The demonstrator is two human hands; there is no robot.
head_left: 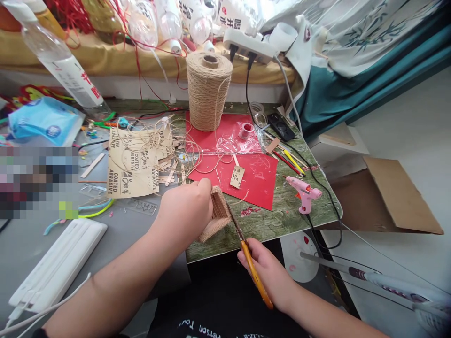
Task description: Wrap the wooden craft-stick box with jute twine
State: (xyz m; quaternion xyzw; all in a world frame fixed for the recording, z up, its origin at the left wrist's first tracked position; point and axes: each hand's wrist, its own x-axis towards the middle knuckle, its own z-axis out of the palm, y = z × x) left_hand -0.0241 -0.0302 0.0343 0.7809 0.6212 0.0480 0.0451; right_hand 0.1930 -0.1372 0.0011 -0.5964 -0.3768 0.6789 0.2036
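Note:
My left hand [185, 209] is closed over a small box wrapped in jute twine [219, 213], holding it at the near edge of the green table [282, 220]. My right hand [269, 274] grips orange-handled scissors [246, 251]; their blades point up and left, with the tips at the box's right side. A large spool of jute twine [208, 89] stands behind on a red paper sheet [253, 176], and loose twine trails from it towards the box.
A pink glue gun [305, 192] lies at the right of the table with its cord running off. Sandpaper sheets [136, 162], wooden sticks, pencils [291, 159], a power strip [248, 47], plastic bottles and a white case [58, 263] surround the work spot. Cardboard [394, 197] lies on the floor.

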